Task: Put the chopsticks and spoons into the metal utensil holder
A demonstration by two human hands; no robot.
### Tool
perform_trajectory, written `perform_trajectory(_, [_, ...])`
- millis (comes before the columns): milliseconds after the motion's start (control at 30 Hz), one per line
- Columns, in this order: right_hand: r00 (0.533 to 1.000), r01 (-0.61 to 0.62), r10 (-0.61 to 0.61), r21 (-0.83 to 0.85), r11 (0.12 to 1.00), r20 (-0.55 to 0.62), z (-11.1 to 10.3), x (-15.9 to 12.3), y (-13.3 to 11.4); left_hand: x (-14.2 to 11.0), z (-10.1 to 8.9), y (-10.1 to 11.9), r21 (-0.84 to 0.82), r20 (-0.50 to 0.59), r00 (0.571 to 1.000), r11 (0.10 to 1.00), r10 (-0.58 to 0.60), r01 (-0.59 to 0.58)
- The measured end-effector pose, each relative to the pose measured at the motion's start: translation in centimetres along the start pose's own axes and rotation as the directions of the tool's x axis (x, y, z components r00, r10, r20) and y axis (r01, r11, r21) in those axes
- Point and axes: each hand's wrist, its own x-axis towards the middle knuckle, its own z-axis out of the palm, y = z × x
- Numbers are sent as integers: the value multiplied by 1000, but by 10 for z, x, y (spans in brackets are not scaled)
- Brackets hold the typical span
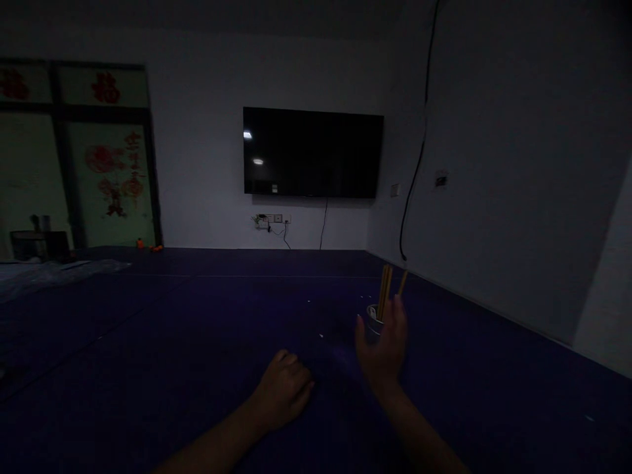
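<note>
My right hand [385, 345] is raised with its thumb apart from the straight fingers, slightly blurred. Just beyond it stands a grey cup [374, 324], partly covered by my fingers. Several thin yellow-brown sticks [384, 293], like chopsticks, rise upright from the cup. One more stick [403, 282] leans to the right behind my fingertips; its lower end is hidden. My left hand [287, 387] rests on the dark blue surface [197, 355] with its fingers curled into a fist. No object shows at it, and its palm side is hidden.
Small white bits [320, 336] lie on the blue surface. Crumpled clear plastic [59, 273] is at the far left, with small orange items [140, 243] behind. A television [313, 155] hangs on the far wall. A black cable [419, 158] hangs down the right wall.
</note>
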Motion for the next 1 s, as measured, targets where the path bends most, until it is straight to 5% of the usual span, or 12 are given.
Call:
perform_trajectory(67, [946, 237, -271, 194, 952, 178, 2, -15, -15, 0, 1, -2, 1, -75, 994, 997, -74, 74])
perform_trajectory(167, [829, 305, -453, 412, 858, 329, 6, -41, -37, -4, 5, -10, -21, -179, 969, 985, -172, 171])
perform_trajectory(333, [787, 278, -481, 472, 836, 388, 5, -64, -58, -14, 15, -31, -97, -261, 950, 984, -171, 151])
perform_trajectory(500, [783, 308, -443, 347, 886, 437, 11, -73, -61, -12, 14, -28, -220, -195, 950, 955, -244, 200])
perform_trajectory(633, [698, 376, -501, 335, 864, 511, 18, -79, -61, -7, 7, -18, -222, -83, 958, 942, -274, 250])
perform_trajectory(767, [581, 478, -669, 471, 741, 463, 22, -81, -58, -6, 6, -17, -272, 10, 994, 956, -113, 112])
perform_trajectory(1000, [552, 484, -702, 513, 709, 450, 18, -79, -58, -7, 6, -13, -289, 57, 995, 952, -85, 98])
